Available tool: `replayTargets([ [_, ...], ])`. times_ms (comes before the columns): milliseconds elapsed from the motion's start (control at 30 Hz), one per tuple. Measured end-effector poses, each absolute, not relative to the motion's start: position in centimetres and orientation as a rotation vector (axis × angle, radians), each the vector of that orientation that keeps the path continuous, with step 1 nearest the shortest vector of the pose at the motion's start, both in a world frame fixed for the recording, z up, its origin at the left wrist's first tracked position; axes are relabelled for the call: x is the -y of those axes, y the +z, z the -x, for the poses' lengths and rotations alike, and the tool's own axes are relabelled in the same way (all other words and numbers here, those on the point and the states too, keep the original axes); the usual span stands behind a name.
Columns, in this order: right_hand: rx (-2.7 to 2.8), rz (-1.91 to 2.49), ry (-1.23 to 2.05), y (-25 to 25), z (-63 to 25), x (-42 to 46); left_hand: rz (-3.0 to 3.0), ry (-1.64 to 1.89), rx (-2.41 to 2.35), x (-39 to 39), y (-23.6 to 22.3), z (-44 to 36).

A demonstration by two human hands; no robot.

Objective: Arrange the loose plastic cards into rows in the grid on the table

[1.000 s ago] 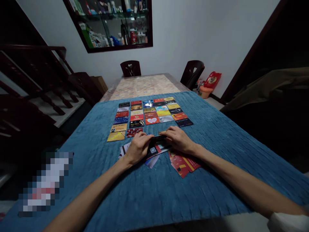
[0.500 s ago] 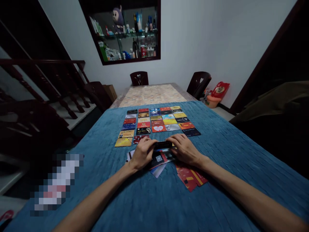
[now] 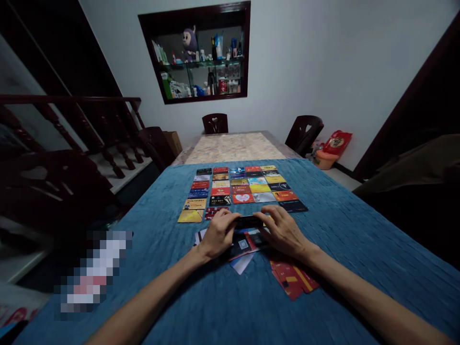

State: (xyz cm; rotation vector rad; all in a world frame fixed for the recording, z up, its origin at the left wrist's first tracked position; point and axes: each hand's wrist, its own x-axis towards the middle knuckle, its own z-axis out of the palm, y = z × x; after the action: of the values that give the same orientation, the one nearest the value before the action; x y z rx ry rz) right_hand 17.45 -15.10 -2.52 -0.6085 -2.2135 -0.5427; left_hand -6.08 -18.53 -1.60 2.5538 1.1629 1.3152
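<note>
My left hand [image 3: 220,235] and my right hand [image 3: 283,232] grip opposite ends of a black card [image 3: 248,221], held up on edge toward me; whether it is one card or a small stack I cannot tell. Beneath the hands lie loose cards, among them a dark card with a square code [image 3: 243,245] and a blue and white card [image 3: 243,263]. Several red cards [image 3: 293,280] overlap below my right wrist. Just beyond my fingers, cards are laid flat in columns, including a red card with a white heart [image 3: 243,198] and a silver card [image 3: 263,197]. My hands partly cover the nearest row.
A blue cloth [image 3: 172,297] covers the near part of the table; its patterned top [image 3: 237,147] shows farther back. Dark chairs [image 3: 214,123] stand around it. A blurred-out item [image 3: 97,273] lies at the left edge. A stair railing [image 3: 72,99] runs along the left.
The camera view has turned slightly left and up, so everything sits a little lower and farther right. Both hands still hold the black card, with little visible movement on the table.
</note>
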Motion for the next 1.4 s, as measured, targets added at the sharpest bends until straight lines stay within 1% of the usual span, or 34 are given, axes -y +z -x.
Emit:
replayTargets([
  [433,2.244,0.607,-0.569,-2.2,-17.5,14.4,-2.525,1.255,-1.228,17.6,-1.3,7.0],
  [600,2.295,0.575,-0.594,-1.3,-17.4,13.8,-2.641,1.068,-1.253,17.7,-0.8,7.6],
  [767,2.366,0.553,-0.535,-0.4,-16.8,12.9,-2.759,0.896,-1.329,17.7,-0.1,8.2],
  [1200,2.474,0.522,-0.431,0.9,-13.7,10.4,-2.921,0.817,-1.445,15.7,1.0,10.5],
  [1400,2.492,0.5,-0.447,1.8,-12.1,9.0,-2.986,0.655,-1.533,14.8,2.3,12.3],
])
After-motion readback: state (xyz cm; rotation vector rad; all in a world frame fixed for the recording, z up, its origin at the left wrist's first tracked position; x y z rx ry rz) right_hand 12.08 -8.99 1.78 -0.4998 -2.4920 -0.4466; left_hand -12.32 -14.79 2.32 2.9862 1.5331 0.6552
